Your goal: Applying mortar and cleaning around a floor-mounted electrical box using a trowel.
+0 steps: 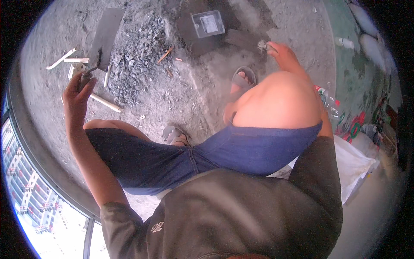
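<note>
My left hand (76,97) is closed round the handle of a plastering trowel. The trowel's long grey blade (108,36) points away from me, at the left of a heap of dark gravel (138,56). At the far right, my right hand (284,57) is stretched past my bent knee, its fingers closed on a small pale lump (261,45) whose kind I cannot make out. To the left of that hand, a clear plastic box (198,27) with a white label sits on a dark damp-looking patch of floor.
Pale pipe pieces (105,102) lie by the gravel, with a thin wooden stick (165,55) on it. My sandalled feet (176,136) stand between the heap and my right knee. Plastic bottles (331,105), a white sack (351,166) and filled bags (371,49) line the right side. A window curves along the left.
</note>
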The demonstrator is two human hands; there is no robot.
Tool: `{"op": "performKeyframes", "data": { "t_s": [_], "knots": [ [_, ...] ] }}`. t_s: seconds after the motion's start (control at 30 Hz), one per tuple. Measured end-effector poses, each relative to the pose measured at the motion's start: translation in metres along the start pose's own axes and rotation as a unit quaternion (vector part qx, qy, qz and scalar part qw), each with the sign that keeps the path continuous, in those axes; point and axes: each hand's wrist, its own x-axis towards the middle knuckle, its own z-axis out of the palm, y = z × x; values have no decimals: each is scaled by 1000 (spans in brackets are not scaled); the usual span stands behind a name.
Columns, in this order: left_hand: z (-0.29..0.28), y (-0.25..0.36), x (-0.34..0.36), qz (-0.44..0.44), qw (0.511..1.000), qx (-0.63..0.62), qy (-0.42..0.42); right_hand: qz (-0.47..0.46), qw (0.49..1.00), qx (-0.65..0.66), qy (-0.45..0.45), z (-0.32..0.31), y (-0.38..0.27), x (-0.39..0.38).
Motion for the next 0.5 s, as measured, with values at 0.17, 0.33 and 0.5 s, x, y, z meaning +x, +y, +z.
{"op": "performKeyframes", "data": {
  "t_s": [0.17,0.33,0.5],
  "knots": [
    [0,4,-2,14,1000,15,9,-11,999,-22,-30,-4,19,18],
    [-4,6,-7,19,1000,17,17,0,996,-85,-31,-24,17,9],
    [-5,14,-11,10,1000,-1,2,19,997,-53,-49,1,18,6]
  ]
}}
